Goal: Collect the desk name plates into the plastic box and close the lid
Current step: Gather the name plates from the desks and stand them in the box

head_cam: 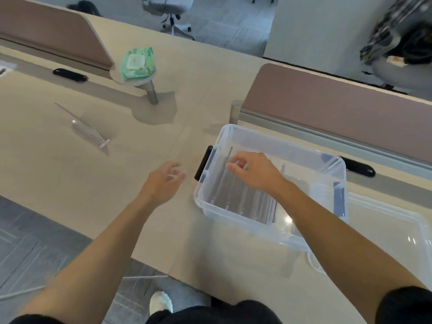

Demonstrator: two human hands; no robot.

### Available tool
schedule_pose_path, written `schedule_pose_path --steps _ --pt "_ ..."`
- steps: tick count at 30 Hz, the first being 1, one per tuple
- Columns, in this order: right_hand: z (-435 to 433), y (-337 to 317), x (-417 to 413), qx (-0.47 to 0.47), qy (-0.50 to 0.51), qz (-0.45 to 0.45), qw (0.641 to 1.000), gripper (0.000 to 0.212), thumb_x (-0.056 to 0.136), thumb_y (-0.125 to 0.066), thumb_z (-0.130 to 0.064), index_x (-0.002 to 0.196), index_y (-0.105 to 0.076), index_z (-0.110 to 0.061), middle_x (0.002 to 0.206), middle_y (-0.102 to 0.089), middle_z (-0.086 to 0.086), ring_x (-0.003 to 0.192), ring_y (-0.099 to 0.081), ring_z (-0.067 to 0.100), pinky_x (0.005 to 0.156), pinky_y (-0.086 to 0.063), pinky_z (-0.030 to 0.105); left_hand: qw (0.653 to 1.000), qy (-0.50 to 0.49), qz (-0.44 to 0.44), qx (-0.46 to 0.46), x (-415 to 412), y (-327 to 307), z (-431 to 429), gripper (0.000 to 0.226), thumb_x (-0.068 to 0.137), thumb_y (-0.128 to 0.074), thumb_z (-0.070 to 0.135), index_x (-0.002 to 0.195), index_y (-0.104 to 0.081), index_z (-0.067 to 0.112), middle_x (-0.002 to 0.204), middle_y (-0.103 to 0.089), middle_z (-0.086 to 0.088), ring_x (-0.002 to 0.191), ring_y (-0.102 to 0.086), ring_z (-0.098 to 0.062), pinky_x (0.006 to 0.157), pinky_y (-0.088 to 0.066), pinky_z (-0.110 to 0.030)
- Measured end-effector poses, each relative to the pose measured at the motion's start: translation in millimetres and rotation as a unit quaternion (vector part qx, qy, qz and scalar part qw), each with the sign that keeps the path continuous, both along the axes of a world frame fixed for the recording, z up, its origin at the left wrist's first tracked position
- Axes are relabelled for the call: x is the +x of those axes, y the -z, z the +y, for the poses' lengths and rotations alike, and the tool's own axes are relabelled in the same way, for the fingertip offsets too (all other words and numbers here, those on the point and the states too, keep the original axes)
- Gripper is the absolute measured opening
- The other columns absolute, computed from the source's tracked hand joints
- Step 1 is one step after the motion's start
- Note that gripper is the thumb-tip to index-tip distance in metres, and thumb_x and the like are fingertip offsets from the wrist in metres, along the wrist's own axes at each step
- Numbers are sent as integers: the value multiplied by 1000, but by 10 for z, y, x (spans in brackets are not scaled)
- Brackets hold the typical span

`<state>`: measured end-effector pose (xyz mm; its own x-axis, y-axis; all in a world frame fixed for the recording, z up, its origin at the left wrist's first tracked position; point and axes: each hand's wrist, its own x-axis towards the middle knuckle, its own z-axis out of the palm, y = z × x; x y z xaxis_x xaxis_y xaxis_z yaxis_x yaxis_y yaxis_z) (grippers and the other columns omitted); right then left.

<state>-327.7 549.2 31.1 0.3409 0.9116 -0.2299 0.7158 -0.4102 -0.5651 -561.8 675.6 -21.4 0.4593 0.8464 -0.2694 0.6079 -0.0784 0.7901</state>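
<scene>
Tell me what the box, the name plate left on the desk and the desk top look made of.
Box: clear, glossy plastic; the desk shows through its walls and its bottom glints.
Name plate: probably clear acrylic, though glass can't be ruled out; only bright edges and a faint shadow show.
Desk top: looks like matte beige laminate, though I can't confirm that; even tone, no gloss.

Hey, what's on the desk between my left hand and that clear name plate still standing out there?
Nothing: in the head view, only bare desk separates the left hand from the clear name plate.
</scene>
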Motion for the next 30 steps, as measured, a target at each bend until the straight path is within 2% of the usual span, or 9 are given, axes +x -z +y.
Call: schedule_pose_path --steps 4,7,9,11,15,20,24,26,30 --pt "431 -167 -709 4 -56 -29 998 30 96 -57 -43 113 -69 -21 96 -66 -6 91 -62 14 79 -45 27 1000 -28 -13 -6 -666 -45 171 22 93 -63 31 114 -63 24 95 -65 3 84 -62 -18 69 -45 -26" --pt "661 -184 -1158 -18 -64 -45 997 31 96 -57 -44 114 -68 -22 98 -67 -2 93 -60 14 79 -42 26 999 -33 -9 -11 -1190 -85 289 21 94 -61 32 112 -64 23 97 -64 4 91 -61 -18 75 -44 -27" --pt "661 -204 -1159 -29 -53 -45 997 30 95 -58 -44 112 -69 -22 98 -67 -2 95 -60 14 79 -41 26 1000 -27 -1 -6 -1232 -97 344 20 94 -59 33 109 -66 22 101 -65 3 96 -61 -18 78 -46 -29" --pt "1283 -226 -1901 -40 -115 -64 990 29 94 -59 -44 111 -69 -23 98 -66 -2 96 -60 15 80 -41 27 995 -94 -15 -13 -2120 -130 753 19 94 -58 33 108 -66 22 102 -64 3 97 -61 -18 79 -46 -30" --pt "1392 -291 -1867 -47 -110 -74 990 28 94 -59 -42 111 -69 -22 101 -66 0 98 -60 17 84 -44 29 997 -74 10 -10 -2203 -130 974 17 93 -58 35 106 -63 25 106 -64 2 98 -59 -18 81 -46 -30" --pt "2021 -221 -1990 -40 -165 -77 982 31 96 -57 -43 114 -68 -20 103 -64 1 103 -60 20 89 -45 31 988 -156 10 -23 -2370 -111 1352 24 90 -59 37 109 -64 24 108 -68 -1 100 -65 -24 89 -53 -39" --pt "2565 -64 -1943 -16 -199 -50 978 34 96 -56 -43 117 -68 -18 105 -64 2 101 -58 19 85 -40 27 974 -228 -4 -15 -2298 -107 1545 32 93 -60 36 121 -57 23 109 -63 2 97 -62 -19 75 -48 -31" --pt "2825 2 -1955 -9 -202 -24 979 34 95 -58 -43 116 -68 -18 104 -64 1 96 -57 16 86 -41 28 960 -278 -17 -7 -2241 -81 1650 36 93 -61 35 125 -53 23 110 -61 3 98 -60 -18 73 -45 -29" --pt "3372 125 -1986 4 -185 36 982 30 94 -62 -39 111 -69 -15 100 -65 4 92 -61 20 90 -47 34 934 -355 -48 2 -2042 16 1899 49 90 -64 38 132 -47 21 116 -58 -1 99 -59 -19 82 -49 -34"
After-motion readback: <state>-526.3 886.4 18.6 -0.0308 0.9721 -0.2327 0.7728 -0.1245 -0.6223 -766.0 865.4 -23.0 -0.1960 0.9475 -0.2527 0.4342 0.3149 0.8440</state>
